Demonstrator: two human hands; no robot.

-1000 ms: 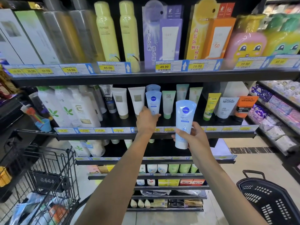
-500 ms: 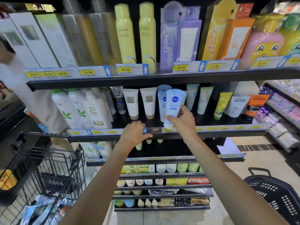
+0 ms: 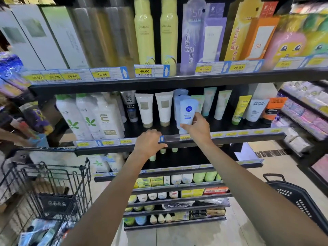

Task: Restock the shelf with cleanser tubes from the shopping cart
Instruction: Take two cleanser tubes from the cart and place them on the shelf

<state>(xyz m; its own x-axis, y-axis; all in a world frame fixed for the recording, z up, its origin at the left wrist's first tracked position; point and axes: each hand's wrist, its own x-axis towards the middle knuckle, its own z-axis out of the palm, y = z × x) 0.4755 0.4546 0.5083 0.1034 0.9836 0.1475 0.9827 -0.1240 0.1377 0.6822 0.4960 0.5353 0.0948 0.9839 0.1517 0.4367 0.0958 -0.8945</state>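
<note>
Cleanser tube (image 3: 188, 112), pale blue with a round dark-blue logo, stands cap-down at the front of the middle shelf (image 3: 230, 139), upright with a slight tilt. Near field, lower left: shopping cart (image 3: 44, 189), black wire, with blurred packets lying in its basket. Lower right: a black perforated hand basket (image 3: 300, 197) on the floor. Both forearms reach up from the bottom edge toward the shelf. Left hand (image 3: 148, 142): fingers curled loosely over the shelf's front price rail, holding no product. Right hand (image 3: 198, 128): thumb and fingers pinch the lower part of the tube, just above the rail. Directly behind the held tube stand more pale blue tubes (image 3: 179, 96), touching or nearly so; cannot tell which. To their left stand two white tubes (image 3: 154, 109) with gold caps, then white pump bottles (image 3: 92, 118) with green leaf marks. Farther up, on the top shelf, two yellow spray cans (image 3: 156, 31) stand behind price labels.
</note>
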